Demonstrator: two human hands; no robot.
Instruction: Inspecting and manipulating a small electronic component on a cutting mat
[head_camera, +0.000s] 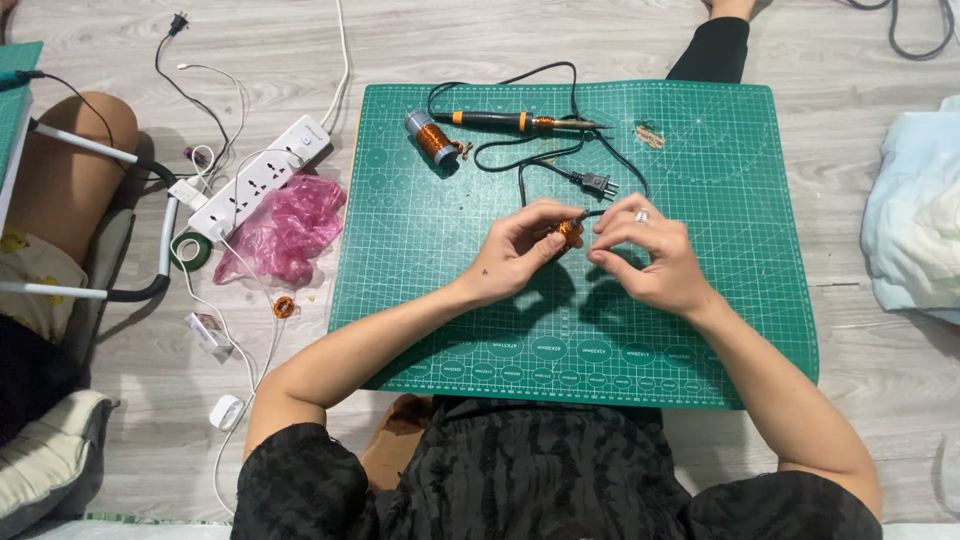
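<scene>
The person's black sleeves are nearest, both forearms reaching forward over the green cutting mat (700, 300) on the floor. A small copper wire coil (570, 231) sits between the two hands, about equally close to each. The left hand (520, 250) pinches it from the left with fingers curled shut, and the right hand (650, 255), fingers pressed together, nips its right side, apparently a wire end.

The copper wire coil (569, 231) between my fingers gleamed metallic. The green mat (700, 330) looked matt and rubbery, the floor (880, 370) pale grained wood, the pink bag (288, 230) crinkly glossy plastic.
</scene>
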